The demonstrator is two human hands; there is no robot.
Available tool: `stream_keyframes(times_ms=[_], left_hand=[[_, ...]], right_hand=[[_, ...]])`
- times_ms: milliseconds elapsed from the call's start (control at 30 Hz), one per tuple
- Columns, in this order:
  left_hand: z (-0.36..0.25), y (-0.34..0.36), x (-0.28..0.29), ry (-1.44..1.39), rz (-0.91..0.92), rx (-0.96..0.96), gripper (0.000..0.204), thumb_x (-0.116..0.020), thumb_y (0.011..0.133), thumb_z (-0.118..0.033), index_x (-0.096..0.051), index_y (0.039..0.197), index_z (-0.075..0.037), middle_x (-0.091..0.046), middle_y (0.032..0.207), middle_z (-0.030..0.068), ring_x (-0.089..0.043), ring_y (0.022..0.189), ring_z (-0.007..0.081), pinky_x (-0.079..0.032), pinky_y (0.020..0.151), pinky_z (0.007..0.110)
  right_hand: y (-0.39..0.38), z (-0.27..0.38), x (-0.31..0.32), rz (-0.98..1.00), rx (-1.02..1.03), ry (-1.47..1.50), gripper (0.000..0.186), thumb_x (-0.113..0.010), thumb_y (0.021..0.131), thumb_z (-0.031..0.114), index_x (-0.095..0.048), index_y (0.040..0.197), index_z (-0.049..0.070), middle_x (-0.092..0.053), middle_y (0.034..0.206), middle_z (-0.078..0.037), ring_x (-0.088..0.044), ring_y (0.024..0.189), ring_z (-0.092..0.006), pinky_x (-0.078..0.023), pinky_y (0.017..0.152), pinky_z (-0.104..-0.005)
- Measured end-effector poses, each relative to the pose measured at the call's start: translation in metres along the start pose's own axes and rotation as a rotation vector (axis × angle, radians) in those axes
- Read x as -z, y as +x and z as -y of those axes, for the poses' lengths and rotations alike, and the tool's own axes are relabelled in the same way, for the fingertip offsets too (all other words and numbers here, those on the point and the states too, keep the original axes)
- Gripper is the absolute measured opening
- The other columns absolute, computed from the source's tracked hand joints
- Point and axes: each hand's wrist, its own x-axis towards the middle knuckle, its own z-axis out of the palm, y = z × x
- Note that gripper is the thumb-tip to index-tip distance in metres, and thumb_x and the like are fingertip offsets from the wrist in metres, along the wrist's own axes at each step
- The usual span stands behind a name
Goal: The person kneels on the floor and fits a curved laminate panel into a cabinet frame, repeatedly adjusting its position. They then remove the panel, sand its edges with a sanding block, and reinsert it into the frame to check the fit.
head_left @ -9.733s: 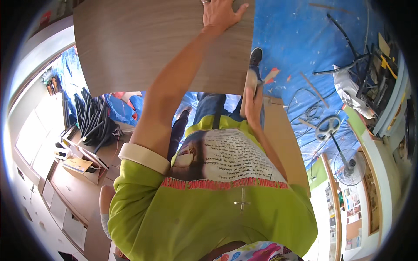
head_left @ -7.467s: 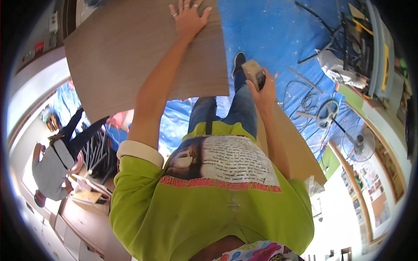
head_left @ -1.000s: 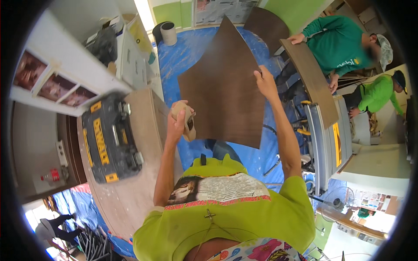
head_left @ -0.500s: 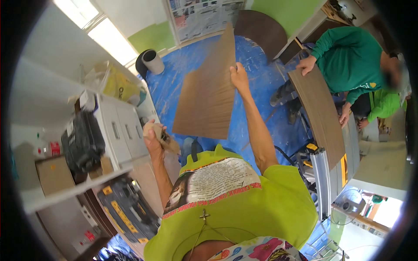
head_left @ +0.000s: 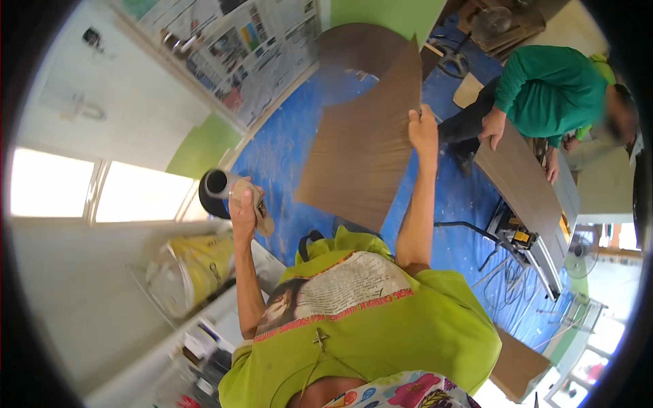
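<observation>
My right hand (head_left: 424, 136) grips the right edge of a thin brown wood-grain panel (head_left: 360, 156). The panel hangs tilted in front of me, with a notched outline, and its left edge is blurred. My left hand (head_left: 243, 209) is closed around a tan, blocky object (head_left: 262, 212) whose kind I cannot make out. It is held apart from the panel, to its left. Behind that hand stands a grey-white cylinder (head_left: 218, 182) with a dark opening.
At right, a person in a green top (head_left: 554, 88) holds another brown board (head_left: 517, 173) near a metal rail (head_left: 547, 262). A blue sheet (head_left: 272, 136) covers the floor. A dark round-edged panel (head_left: 347, 44) leans far back. Lower left is a yellow-white bag (head_left: 197, 268).
My view has swung left, bringing the windows and more of the paper-covered surface in. The panel and my right hand sit further right in the picture; both grips are kept.
</observation>
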Motion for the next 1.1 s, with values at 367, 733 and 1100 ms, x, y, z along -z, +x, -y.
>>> stream_keyframes(times_ms=[367, 733, 1100], left_hand=[[0.041, 0.292, -0.132, -0.079, 0.420, 0.055, 0.052, -0.055, 0.103, -0.042, -0.054, 0.132, 0.000, -0.068, 0.099, 0.0095, -0.067, 0.090, 0.0189, -0.055, 0.077, 0.032], [0.033, 0.498, -0.326, -0.186, 0.843, 0.181, 0.042, -0.056, 0.103, -0.037, -0.055, 0.127, -0.002, -0.066, 0.099, 0.0095, -0.066, 0.091, 0.0190, -0.055, 0.086, 0.034], [0.025, 0.662, -0.579, -0.103, 1.163, 0.089, 0.036, -0.060, 0.101, -0.028, -0.056, 0.124, -0.001, -0.066, 0.097, 0.0060, -0.063, 0.093, 0.0132, -0.052, 0.086, 0.030]], right_hand=[[0.234, 0.034, 0.111, -0.325, -0.047, -0.170, 0.044, -0.057, 0.095, 0.026, -0.062, 0.127, -0.004, -0.065, 0.122, -0.030, -0.059, 0.120, -0.0458, -0.046, 0.100, -0.0454], [0.502, 0.043, 0.227, -0.497, -0.026, -0.498, 0.053, -0.056, 0.096, 0.030, -0.058, 0.134, -0.006, -0.061, 0.131, -0.031, -0.056, 0.129, -0.0416, -0.042, 0.108, -0.0425], [0.660, 0.055, 0.283, -0.426, -0.046, -0.720, 0.050, -0.055, 0.097, 0.028, -0.057, 0.136, -0.004, -0.063, 0.130, -0.028, -0.057, 0.128, -0.0381, -0.043, 0.107, -0.0406]])
